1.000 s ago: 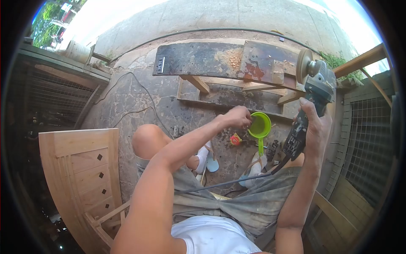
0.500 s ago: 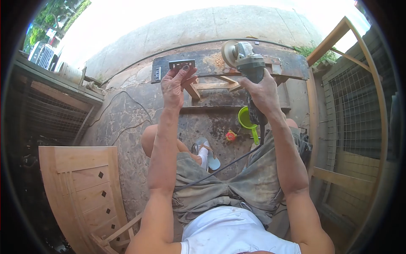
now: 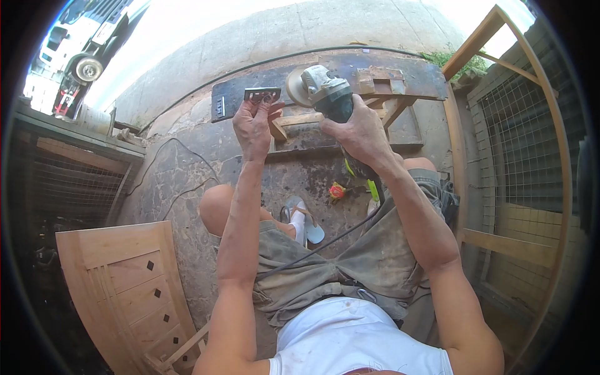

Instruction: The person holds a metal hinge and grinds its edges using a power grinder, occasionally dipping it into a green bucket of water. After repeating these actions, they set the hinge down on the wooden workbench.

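My left hand (image 3: 253, 132) pinches a small dark rectangular piece (image 3: 262, 93) with its fingertips, over the left part of the low dark bench (image 3: 228, 94). In my right hand (image 3: 362, 132) is an angle grinder (image 3: 331, 95), its round disc (image 3: 298, 87) facing left. A narrow gap separates the disc from the small piece. The grinder's cord (image 3: 337, 238) runs down across my lap. Another small dark piece (image 3: 219, 107) lies at the bench's left end.
A notched wooden block (image 3: 381, 81) rests on the bench. Below are a red-yellow round object (image 3: 337, 190) and a partly hidden green dipper (image 3: 373, 190). A wooden panel (image 3: 131, 275) leans at left, a wooden frame (image 3: 509, 256) at right. A truck (image 3: 78, 56) shows at upper left.
My right hand has brought the grinder left, close to the small piece in my left hand. The view has shifted, and a truck now shows larger at upper left.
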Motion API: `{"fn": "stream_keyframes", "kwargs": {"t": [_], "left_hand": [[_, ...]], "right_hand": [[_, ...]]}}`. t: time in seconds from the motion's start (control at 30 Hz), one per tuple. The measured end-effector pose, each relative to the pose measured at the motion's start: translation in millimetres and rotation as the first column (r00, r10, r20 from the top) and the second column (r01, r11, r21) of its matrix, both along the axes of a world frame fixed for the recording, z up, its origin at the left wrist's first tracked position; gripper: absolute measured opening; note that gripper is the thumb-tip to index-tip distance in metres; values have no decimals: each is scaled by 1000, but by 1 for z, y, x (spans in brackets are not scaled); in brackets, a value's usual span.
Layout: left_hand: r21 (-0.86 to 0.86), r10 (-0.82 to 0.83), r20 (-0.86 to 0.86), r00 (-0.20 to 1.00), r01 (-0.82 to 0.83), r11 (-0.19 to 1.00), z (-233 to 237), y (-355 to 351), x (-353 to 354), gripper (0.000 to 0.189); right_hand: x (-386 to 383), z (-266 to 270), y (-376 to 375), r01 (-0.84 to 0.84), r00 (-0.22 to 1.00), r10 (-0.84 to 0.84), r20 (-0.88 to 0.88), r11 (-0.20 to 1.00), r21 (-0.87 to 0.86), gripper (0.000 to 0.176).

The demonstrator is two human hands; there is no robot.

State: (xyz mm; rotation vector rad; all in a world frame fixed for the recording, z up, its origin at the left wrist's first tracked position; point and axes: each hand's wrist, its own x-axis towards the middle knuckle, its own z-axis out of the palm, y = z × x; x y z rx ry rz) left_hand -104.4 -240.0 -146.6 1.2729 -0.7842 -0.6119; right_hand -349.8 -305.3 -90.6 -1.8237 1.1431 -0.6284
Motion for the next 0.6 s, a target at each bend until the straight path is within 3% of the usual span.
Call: {"fn": "stream_keyframes", "kwargs": {"t": [0.6], "left_hand": [[12,-60,29,998,60,998,4,-7,-14,25]], "right_hand": [[-4,1,-4,0,999,1,-50,1000,12,71]]}}
